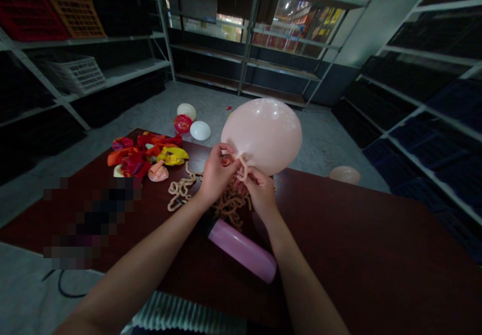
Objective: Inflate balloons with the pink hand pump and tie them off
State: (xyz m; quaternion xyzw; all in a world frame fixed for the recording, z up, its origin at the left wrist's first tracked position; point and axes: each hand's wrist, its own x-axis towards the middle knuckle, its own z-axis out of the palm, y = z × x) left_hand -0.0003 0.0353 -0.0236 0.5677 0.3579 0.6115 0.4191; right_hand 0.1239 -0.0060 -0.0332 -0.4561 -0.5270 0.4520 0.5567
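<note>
A large inflated pale pink balloon (265, 131) stands just beyond my hands, its neck toward me. With thumb and fingers pinched, my left hand (219, 172) holds the balloon's neck; a small rolled rim shows by the fingers. My right hand (260, 187) is closed on a beige cord (244, 166) that loops at the neck. Whether the cord is knotted there I cannot tell. Below the hands lies a tangled pile of similar beige cord (231, 205). Nearer to me a pink cylinder (244, 249) rests on the dark table (339, 234), between my forearms.
Deflated coloured balloons (141, 156) are heaped at the table's left, behind a blurred-out patch (98, 219). Small inflated balloons (200, 130) and another pink balloon (345, 175) are on the floor past the table. Shelves with crates (77, 16) line the room.
</note>
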